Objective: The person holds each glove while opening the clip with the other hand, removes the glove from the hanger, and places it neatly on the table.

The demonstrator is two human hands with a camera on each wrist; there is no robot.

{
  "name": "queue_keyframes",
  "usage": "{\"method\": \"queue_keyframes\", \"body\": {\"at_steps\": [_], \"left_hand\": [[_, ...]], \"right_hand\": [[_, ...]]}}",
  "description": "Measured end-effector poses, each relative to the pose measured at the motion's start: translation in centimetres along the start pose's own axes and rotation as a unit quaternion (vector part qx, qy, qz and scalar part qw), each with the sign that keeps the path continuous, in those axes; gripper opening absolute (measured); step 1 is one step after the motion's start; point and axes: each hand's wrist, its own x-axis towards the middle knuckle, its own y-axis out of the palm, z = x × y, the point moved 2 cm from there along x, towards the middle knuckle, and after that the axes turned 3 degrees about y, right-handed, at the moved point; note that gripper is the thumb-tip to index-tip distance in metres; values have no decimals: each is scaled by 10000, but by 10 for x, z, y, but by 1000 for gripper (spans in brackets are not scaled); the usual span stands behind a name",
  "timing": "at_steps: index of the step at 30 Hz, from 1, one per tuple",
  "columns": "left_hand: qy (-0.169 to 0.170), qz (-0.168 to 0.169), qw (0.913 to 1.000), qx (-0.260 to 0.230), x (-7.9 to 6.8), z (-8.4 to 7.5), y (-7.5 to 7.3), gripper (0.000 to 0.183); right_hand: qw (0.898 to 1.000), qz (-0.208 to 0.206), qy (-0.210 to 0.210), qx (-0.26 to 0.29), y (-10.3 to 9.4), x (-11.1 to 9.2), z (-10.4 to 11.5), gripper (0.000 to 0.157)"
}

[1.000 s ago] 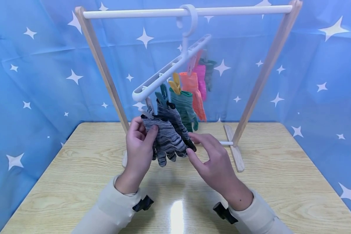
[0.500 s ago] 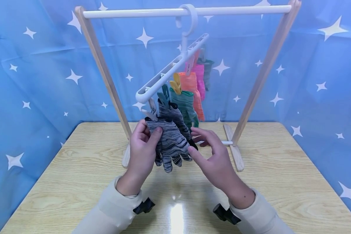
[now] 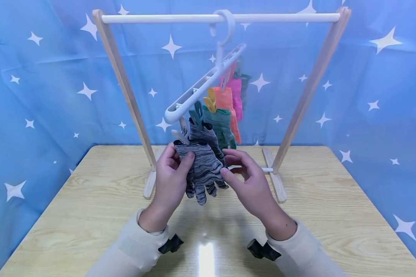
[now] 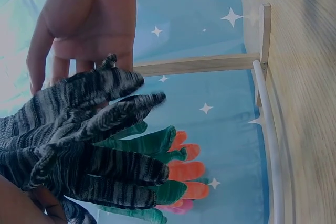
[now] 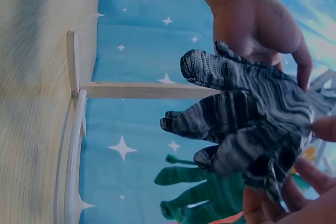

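A grey-and-black striped knit glove hangs by its cuff from a pale clothespin at the hanger's near end. My left hand pinches its left edge near the cuff, thumb in front. At the right edge my right hand has its thumb against the glove and its curled fingers behind; the right wrist view shows fabric between them. Just behind hangs a second striped glove on a dark green clothespin. Fingers of the striped gloves dangle loosely in the left wrist view.
The white hanger hooks over the rack's white bar and slants toward me. Further along it hang a green glove, an orange glove and a pink glove. A yellow clothespin holds the green one. Wooden posts flank them.
The hanger's near end has swung slightly right, carrying the striped gloves and my left hand. My right hand drew off a little, then closed on the front glove's right edge.
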Motion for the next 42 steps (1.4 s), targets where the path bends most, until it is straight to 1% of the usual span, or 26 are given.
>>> {"method": "queue_keyframes", "body": {"at_steps": [3,6,11,15,18,21,25,28,33,38,42], "left_hand": [[-60,51,9999,74,-1,1,2,27],[-133,127,9997,151,-1,1,4,28],[-164,159,9993,301,-6,-1,6,29],[-127,211,9993,292,-11,1,10,31],[-93,270,9991,313,-16,4,13,28],[-37,292,9988,394,-19,7,15,24],[151,220,9985,472,-18,7,15,20],[248,182,9983,493,-17,6,13,20],[278,279,9981,475,-13,3,12,21],[156,389,9981,459,-11,2,14,22],[83,447,9980,443,-10,3,14,23]], "right_hand": [[9999,-4,127,36,2,4,-1,41],[9998,-74,145,93,3,6,-2,41],[9995,-114,48,285,3,5,0,44],[9996,-172,-46,236,2,1,0,47],[9993,-262,-191,191,3,-3,0,47],[9977,-351,-511,283,4,-6,3,44],[9955,-269,-823,375,8,-5,10,37],[9966,-141,-786,220,10,-4,12,31],[9981,1,-619,-46,13,-2,12,27],[9986,103,-483,-189,15,-3,13,25],[9978,70,-527,-391,15,-5,13,20]]}}
